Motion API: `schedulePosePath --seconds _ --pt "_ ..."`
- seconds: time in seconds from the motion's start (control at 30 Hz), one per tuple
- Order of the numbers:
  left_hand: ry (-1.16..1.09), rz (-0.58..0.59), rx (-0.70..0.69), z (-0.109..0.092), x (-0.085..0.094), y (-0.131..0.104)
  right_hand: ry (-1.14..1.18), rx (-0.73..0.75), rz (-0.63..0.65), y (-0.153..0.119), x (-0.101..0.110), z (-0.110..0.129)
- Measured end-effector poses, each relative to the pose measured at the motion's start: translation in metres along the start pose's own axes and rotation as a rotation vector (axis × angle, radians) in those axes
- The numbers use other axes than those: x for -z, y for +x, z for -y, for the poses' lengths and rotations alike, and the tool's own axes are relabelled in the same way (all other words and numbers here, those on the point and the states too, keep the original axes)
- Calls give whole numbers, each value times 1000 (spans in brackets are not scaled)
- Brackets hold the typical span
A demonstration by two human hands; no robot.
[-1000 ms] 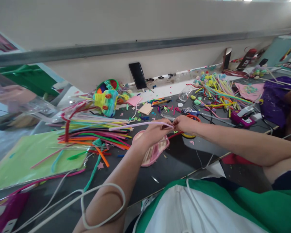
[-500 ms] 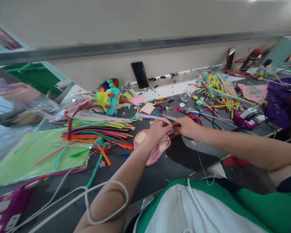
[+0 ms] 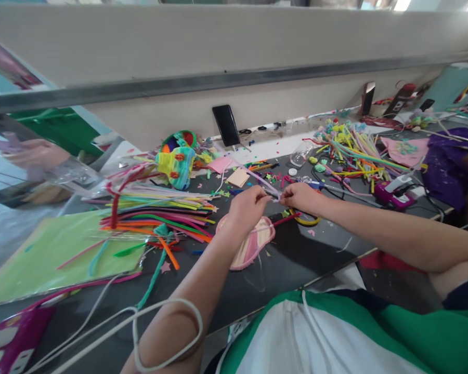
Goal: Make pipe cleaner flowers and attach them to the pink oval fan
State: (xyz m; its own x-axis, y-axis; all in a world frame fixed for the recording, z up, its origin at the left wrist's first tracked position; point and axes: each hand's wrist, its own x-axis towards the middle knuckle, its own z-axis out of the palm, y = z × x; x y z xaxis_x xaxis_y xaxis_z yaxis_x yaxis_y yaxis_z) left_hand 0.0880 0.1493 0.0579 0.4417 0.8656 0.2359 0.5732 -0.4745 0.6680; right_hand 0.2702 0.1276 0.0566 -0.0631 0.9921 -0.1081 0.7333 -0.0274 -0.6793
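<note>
A pale lilac pipe cleaner (image 3: 261, 179) slants up and left from between my hands. My right hand (image 3: 302, 197) is closed, pinching its near end. Just left of it, my left hand (image 3: 246, 209) is closed too, thumb and fingertips together; a thin pale strand seems to run between the fingertips, too fine to name. Partly hidden under my left wrist lies a flat pink-edged piece (image 3: 253, 246) with cream and pink stripes. A yellow loop like a scissor handle (image 3: 307, 222) and a red stick (image 3: 286, 218) lie below my right hand.
A bundle of coloured pipe cleaners (image 3: 167, 210) and a green sheet (image 3: 62, 254) lie left. A phone (image 3: 226, 125) leans on the wall. More pipe cleaners (image 3: 359, 150) and a magenta glue gun (image 3: 393, 193) are right. A white cord (image 3: 167, 301) crosses my left forearm.
My hands have drawn slightly apart, and the lilac pipe cleaner now slants more steeply. The thread hanging below my right hand is gone from there; a faint strand shows below the pink-edged piece.
</note>
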Motion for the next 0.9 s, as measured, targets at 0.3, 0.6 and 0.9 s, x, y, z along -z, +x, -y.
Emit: schedulePosePath --seconds 0.3,0.6,0.9 --pt "311 -32 -510 12 -14 -2 -65 22 -7 0 4 9" --pt "439 -70 -540 1 -7 -8 -198 88 -54 -1 9 15" --pt "33 -82 -215 1 -7 -1 -223 266 -191 -1 0 11"
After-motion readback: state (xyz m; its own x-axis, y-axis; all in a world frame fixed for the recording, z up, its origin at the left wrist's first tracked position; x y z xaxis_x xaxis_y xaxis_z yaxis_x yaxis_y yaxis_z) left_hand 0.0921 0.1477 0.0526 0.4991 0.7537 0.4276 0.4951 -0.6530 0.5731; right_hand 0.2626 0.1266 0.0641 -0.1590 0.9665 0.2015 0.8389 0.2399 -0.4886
